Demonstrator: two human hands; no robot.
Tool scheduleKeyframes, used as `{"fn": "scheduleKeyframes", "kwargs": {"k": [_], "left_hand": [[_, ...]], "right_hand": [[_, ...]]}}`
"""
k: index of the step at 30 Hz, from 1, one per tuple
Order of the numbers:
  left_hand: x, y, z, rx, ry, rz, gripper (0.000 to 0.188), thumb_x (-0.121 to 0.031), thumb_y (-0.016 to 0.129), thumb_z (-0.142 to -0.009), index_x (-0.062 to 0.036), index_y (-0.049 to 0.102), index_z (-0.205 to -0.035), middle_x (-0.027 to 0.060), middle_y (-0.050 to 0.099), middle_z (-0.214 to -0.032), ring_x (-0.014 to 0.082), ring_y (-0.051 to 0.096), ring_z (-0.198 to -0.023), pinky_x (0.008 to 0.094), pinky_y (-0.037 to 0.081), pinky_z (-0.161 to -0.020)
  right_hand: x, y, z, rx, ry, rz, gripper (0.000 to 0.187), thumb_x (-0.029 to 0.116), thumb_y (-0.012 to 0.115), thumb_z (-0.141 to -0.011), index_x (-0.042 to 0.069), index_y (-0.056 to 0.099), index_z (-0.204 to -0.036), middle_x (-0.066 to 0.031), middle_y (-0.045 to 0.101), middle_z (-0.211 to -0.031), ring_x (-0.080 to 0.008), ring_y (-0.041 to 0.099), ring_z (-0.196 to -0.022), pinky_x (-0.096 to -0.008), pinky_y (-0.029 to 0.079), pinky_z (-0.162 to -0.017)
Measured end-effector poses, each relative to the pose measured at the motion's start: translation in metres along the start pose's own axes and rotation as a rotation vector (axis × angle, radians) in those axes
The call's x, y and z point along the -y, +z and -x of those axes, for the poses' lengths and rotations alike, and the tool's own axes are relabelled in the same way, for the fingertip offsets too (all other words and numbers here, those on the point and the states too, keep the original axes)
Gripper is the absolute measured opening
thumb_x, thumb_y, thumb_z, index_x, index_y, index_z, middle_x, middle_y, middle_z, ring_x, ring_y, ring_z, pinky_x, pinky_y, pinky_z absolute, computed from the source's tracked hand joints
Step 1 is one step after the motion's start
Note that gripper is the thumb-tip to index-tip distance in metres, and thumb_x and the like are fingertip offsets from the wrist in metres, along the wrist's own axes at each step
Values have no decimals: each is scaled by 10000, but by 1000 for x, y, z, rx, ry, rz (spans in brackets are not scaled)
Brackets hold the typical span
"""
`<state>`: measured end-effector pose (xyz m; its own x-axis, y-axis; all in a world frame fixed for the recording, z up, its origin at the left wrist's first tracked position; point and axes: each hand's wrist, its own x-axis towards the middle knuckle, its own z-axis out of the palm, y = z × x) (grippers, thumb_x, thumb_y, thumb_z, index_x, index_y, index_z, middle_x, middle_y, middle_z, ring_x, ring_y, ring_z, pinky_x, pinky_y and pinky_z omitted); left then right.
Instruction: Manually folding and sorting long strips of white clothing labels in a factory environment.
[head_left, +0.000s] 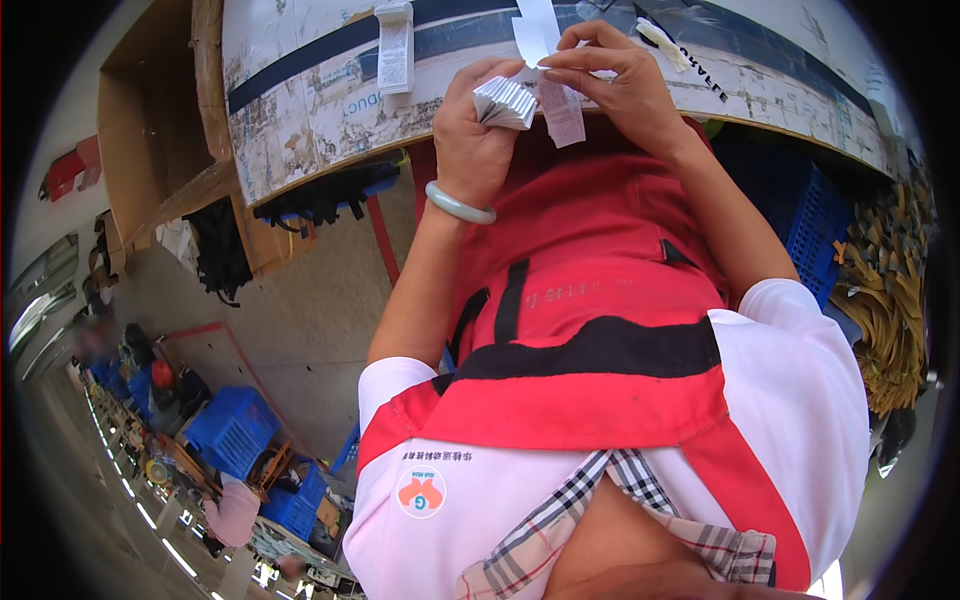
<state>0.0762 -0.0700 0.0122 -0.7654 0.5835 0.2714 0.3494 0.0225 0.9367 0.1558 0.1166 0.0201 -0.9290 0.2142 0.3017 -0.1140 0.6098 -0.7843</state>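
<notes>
At the worn table's (300,130) near edge, left hand (470,140) grips a stack of white tags (505,102), fingers closed round it. Right hand (620,85) pinches one paper strip (560,112) just beside the stack; best peeled singly. Blue crate (815,225) under the table; more blue crates (235,430) far off.

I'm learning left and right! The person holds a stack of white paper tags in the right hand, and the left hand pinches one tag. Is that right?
Swapped. In the head view the left hand holds the stack of white tags, and the right hand pinches one tag.
</notes>
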Motion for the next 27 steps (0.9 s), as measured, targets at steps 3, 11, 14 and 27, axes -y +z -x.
{"fn": "scheduleKeyframes", "kwargs": {"k": [3, 11, 14, 27], "left_hand": [[-5, -4, 0, 56, 70, 108, 236, 46, 618, -841, -18, 688, -1058, 9, 665, -826, 36, 553, -649, 189, 425, -518], [-19, -4, 9, 57, -266, 266, 186, 4, 631, -849, 5, 694, -1024, 18, 658, -761, 54, 561, -640, 210, 445, -559], [-20, -3, 13, 34, -235, 320, 167, -18, 647, -879, -1, 694, -1038, 4, 625, -691, 46, 531, -550, 177, 393, -475], [-23, -9, 15, 155, -671, 645, 104, -91, 639, -915, -12, 684, -963, 24, 660, -791, 48, 528, -576, 196, 403, -490]], "right_hand": [[30, -11, 1, 59, 22, -123, 215, 204, 716, -858, 106, 723, -1049, -21, 610, -929, -138, 599, -834, -259, 489, -727], [28, -11, 5, 122, 102, -276, 196, 195, 703, -876, 28, 708, -977, -50, 664, -867, -127, 628, -783, -254, 511, -740], [30, -12, 7, 155, 117, -268, 197, 194, 691, -888, 20, 703, -979, -52, 664, -866, -125, 630, -796, -254, 515, -756], [47, -26, 2, 447, 473, -647, 175, 175, 706, -869, 7, 684, -913, -22, 625, -769, -66, 561, -702, -195, 449, -648]]}}
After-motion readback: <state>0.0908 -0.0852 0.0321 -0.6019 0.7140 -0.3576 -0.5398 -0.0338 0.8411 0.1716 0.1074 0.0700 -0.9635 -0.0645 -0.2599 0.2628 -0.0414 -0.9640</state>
